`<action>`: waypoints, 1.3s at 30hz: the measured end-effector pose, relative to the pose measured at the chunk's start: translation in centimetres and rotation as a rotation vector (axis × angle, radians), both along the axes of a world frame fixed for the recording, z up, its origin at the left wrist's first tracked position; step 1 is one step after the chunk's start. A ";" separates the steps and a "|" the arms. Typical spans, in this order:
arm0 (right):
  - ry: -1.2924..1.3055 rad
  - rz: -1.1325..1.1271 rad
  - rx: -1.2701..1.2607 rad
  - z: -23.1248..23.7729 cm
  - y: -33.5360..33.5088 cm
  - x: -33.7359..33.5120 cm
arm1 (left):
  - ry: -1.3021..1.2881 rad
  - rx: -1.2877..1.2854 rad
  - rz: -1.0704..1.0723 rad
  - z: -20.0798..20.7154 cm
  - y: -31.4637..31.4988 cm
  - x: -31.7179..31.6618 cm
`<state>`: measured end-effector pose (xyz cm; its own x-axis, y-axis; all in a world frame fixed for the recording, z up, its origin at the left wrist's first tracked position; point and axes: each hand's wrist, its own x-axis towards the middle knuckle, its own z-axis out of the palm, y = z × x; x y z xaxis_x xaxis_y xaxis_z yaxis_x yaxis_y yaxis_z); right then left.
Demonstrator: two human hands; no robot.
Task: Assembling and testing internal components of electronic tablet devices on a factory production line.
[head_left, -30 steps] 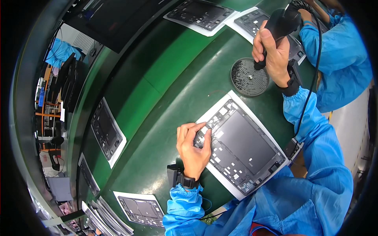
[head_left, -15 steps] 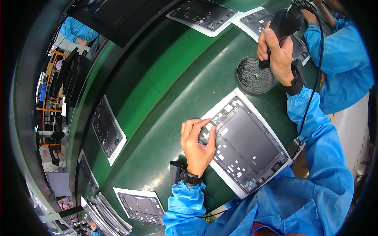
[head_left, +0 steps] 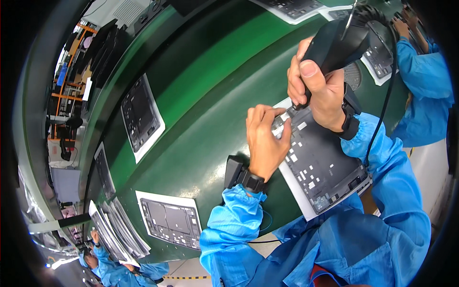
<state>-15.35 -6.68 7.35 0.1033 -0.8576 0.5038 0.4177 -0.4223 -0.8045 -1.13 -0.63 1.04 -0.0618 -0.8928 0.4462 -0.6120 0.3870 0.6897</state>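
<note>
My right hand [head_left: 321, 93] is wrapped around a black electric screwdriver [head_left: 337, 43], its narrow end pointing down at the top edge of a dark tablet housing [head_left: 325, 153]. Whether the tip touches the housing cannot be seen. My left hand [head_left: 264, 138] rests on the housing's upper left edge, thumb and forefinger apart on either side of a small patch of parts. White paper [head_left: 297, 193] lies beneath the housing. Behind my right hand, a round grey perforated screw tray [head_left: 353, 75] is mostly hidden.
More tablet housings on white sheets lie at the left [head_left: 139, 112], the near left [head_left: 172, 220] and the far edge [head_left: 299, 7]. Thin panels [head_left: 117, 229] stand stacked at the near left. A black cable [head_left: 382, 115] hangs beside my right arm. A co-worker's blue sleeve [head_left: 420, 71] is at right.
My right hand has brought the screwdriver from above the screw tray leftward and nearer, over the tablet housing's top edge. My left hand stays at the housing's edge while the view has shifted.
</note>
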 end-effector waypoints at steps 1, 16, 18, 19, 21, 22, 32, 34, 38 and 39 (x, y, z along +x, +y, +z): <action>0.031 0.017 0.002 -0.4 0.0 0.3 | 0.010 0.010 -0.002 0.0 0.0 0.0; 0.100 -0.021 0.011 -0.7 0.0 1.2 | 0.039 0.020 -0.011 -0.2 0.0 0.2; 0.096 -0.021 0.009 -0.7 -0.1 1.2 | 0.039 0.018 -0.013 -0.2 0.0 0.2; 0.093 -0.022 0.008 -0.8 -0.1 1.2 | 0.038 0.019 -0.013 -0.1 -0.1 0.1; 0.098 -0.019 0.011 -0.8 0.0 1.2 | 0.037 0.019 -0.012 -0.2 -0.1 0.1; 0.102 -0.015 0.014 -0.7 0.0 1.3 | 0.045 0.020 -0.015 -0.2 -0.1 0.1; 0.019 -0.005 0.045 -1.1 0.1 1.7 | 0.050 0.006 -0.014 -0.2 -0.1 0.1; 0.021 -0.012 0.037 -1.1 0.1 1.8 | 0.053 0.014 -0.011 -0.1 0.0 0.1; 0.037 -0.012 0.052 -1.5 0.2 1.8 | 0.050 0.017 -0.009 -0.2 0.0 0.2; 0.039 -0.003 0.053 -1.5 0.2 1.7 | 0.049 0.016 -0.008 -0.1 0.0 0.2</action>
<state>-13.63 -6.44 5.86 0.1197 -0.8832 0.4535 0.3845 -0.3799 -0.8413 -0.97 -0.62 0.91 -0.0470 -0.8995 0.4344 -0.5743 0.3802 0.7251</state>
